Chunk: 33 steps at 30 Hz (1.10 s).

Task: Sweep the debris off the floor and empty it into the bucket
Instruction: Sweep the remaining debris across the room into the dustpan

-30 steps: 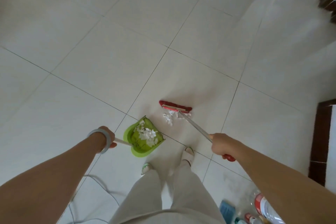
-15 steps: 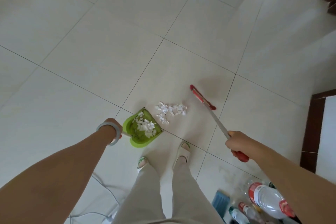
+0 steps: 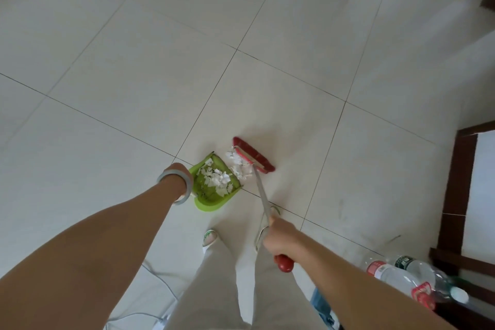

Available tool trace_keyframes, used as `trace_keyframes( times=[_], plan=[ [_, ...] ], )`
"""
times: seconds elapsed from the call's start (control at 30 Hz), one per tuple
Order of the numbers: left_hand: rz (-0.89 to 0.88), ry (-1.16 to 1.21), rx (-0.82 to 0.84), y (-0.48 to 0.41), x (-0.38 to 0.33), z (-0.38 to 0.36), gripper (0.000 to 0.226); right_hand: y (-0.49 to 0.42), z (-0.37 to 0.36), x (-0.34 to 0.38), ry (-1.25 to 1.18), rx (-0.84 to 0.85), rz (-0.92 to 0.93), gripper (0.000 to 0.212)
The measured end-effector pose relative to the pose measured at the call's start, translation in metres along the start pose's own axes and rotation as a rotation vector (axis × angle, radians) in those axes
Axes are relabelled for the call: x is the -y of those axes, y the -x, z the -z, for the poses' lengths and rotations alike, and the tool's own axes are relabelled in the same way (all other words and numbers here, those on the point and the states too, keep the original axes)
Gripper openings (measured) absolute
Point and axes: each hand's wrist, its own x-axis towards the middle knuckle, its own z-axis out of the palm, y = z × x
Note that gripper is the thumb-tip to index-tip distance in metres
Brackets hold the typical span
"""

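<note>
Head view: one broom (image 3: 254, 155), one dustpan (image 3: 206, 199).

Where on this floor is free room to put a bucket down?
Free: the wide tiles beyond the broom and left of the green dustpan. Crowded: white scraps between dustpan and broom, bottles at lower right, a cable at lower left.

The red-labelled bottle (image 3: 393, 277) and green-labelled bottle (image 3: 411, 265) are showing only blurred print; nothing is reading legibly.
</note>
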Motion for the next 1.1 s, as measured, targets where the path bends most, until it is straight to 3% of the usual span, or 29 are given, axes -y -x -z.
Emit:
trace_keyframes(
  times=[0.07, 0.17, 0.3, 0.57, 0.77, 0.97, 1.1],
  plan=[
    [-0.049, -0.042, 0.013, 0.003, -0.002, 0.001, 0.016, 0.01, -0.012, 0.011, 0.082, 0.022, 0.04, 0.049],
    [-0.07, -0.074, 0.053, 0.003, -0.007, -0.001, 0.019, 0.023, -0.024, 0.026, 0.017, 0.061, 0.053, 0.053],
    [-0.256, -0.439, 0.048, 0.004, -0.004, -0.002, 0.028, 0.037, -0.03, 0.033, -0.122, 0.077, 0.026, 0.059],
    [-0.294, -0.479, -0.011, 0.017, 0.023, 0.003, 0.014, 0.075, -0.032, -0.003, -0.256, 0.09, 0.048, 0.07],
    [-0.325, -0.701, 0.003, 0.021, 0.041, -0.002, 0.04, 0.095, -0.03, -0.018, -0.288, 0.085, 0.061, 0.061],
    [-0.361, -0.818, 0.042, 0.021, 0.063, -0.004, 0.019, 0.107, -0.019, -0.037, -0.351, 0.028, 0.057, 0.065],
    [-0.329, -0.859, 0.105, 0.025, 0.076, -0.009, 0.011, 0.1, 0.0, -0.038, -0.227, -0.01, 0.072, 0.063]
  ],
)
